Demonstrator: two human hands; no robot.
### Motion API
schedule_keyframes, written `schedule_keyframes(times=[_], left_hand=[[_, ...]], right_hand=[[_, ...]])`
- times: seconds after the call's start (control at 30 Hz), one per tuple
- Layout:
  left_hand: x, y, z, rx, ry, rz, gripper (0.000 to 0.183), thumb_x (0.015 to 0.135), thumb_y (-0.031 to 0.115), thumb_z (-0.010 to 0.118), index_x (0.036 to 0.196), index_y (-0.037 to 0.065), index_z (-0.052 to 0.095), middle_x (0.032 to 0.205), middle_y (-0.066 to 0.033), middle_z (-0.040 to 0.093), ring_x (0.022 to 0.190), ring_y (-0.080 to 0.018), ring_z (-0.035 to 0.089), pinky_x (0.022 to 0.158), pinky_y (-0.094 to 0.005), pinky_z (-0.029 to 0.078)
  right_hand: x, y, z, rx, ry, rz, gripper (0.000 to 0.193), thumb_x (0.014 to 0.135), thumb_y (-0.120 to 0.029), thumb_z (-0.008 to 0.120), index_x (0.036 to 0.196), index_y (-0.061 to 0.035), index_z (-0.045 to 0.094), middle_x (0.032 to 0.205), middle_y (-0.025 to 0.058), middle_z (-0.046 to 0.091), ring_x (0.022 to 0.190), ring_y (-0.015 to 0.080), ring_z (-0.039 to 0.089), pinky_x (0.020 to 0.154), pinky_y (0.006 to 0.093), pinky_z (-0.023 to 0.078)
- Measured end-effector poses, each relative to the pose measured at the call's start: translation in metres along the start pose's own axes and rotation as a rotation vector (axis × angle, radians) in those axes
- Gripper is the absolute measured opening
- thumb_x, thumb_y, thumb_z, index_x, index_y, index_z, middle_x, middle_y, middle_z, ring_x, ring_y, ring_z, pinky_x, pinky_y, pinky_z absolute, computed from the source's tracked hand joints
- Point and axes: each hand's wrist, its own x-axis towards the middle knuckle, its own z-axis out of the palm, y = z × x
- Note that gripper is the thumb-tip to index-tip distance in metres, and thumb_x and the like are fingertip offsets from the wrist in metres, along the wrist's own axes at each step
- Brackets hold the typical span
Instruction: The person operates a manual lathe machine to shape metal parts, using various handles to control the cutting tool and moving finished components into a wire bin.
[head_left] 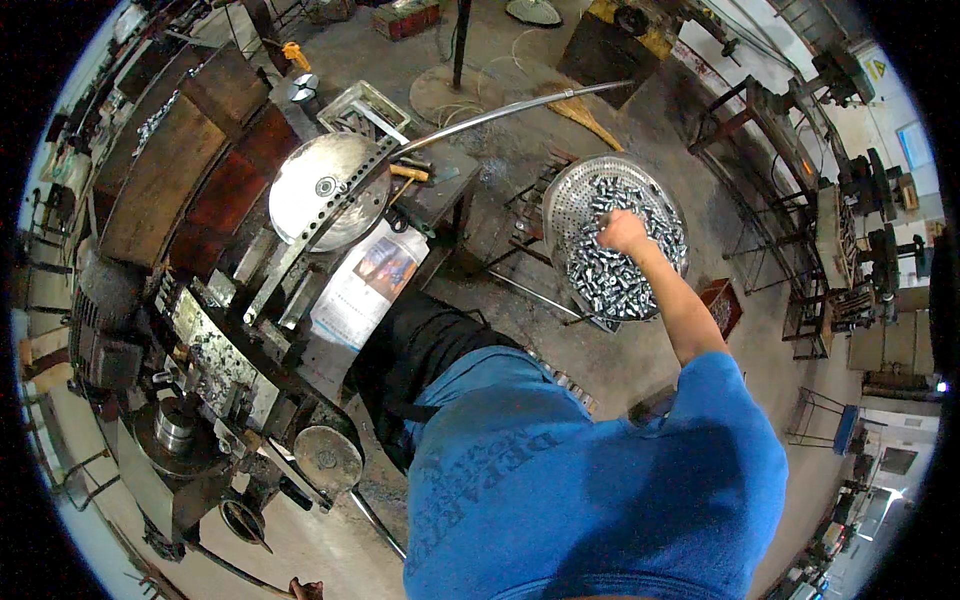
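My right hand reaches over a round perforated metal basin heaped with small shiny cylindrical metal parts. Its fingers are curled down at the top of the heap; whatever they hold is hidden. At the lower left edge, a small brownish shape by the end of a curved bar may be my left hand, too dark and cut off to read its fingers. To my left stands a machine with a large round metal disc and a long bar with a row of holes.
A printed sheet lies beside the disc, near a wooden-handled tool. A long curved metal rod extends over the floor toward the basin. A broom lies behind it. A reddish box stands right of the basin; machine benches line the right.
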Motion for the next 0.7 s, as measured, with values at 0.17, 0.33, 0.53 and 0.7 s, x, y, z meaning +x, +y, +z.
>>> schedule_keyframes(times=[0.17, 0.33, 0.53, 0.7], left_hand=[[-0.003, 0.005, -0.001, -0.005, -0.007, 0.008, 0.029, 0.080, 0.021, 0.066, 0.092, -0.002, 0.053, 0.057, -0.0066, 0.051, 0.047, -0.0154, 0.048, 0.047, -0.0322, 0.046], [-0.002, 0.006, -0.004, -0.019, -0.016, 0.014, 0.028, 0.080, 0.020, 0.065, 0.090, -0.003, 0.053, 0.057, -0.0068, 0.051, 0.047, -0.0154, 0.048, 0.047, -0.0313, 0.045], [-0.016, -0.010, -0.029, -0.059, 0.004, 0.067, 0.028, 0.080, 0.020, 0.065, 0.088, -0.005, 0.054, 0.057, -0.0070, 0.050, 0.047, -0.0155, 0.048, 0.047, -0.0304, 0.044], [-0.044, 0.016, -0.009, 0.064, 0.030, 0.200, 0.036, 0.081, 0.024, 0.064, 0.096, -0.007, 0.053, 0.064, -0.0068, 0.055, 0.054, -0.0164, 0.053, 0.052, -0.0290, 0.045]], right_hand=[[0.012, 0.004, 0.041, -0.155, -0.076, -0.265, 0.033, 0.061, -0.024, 0.059, 0.087, -0.0043, 0.066, 0.103, 0.0171, 0.061, 0.096, 0.0276, 0.059, 0.084, 0.0339, 0.048], [0.018, 0.002, 0.048, -0.160, -0.035, -0.265, 0.036, 0.060, -0.025, 0.060, 0.087, -0.0037, 0.067, 0.110, 0.0179, 0.058, 0.104, 0.0271, 0.056, 0.089, 0.0320, 0.046], [0.036, -0.011, 0.045, -0.153, -0.084, -0.324, 0.036, 0.060, -0.028, 0.062, 0.084, -0.0018, 0.065, 0.108, 0.0176, 0.057, 0.101, 0.0332, 0.052, 0.087, 0.0376, 0.043], [0.016, -0.072, -0.001, 0.684, 0.367, -0.410, 0.032, 0.055, -0.011, 0.062, 0.085, 0.0009, 0.064, 0.101, 0.0180, 0.058, 0.097, 0.0293, 0.056, 0.084, 0.0372, 0.045]])
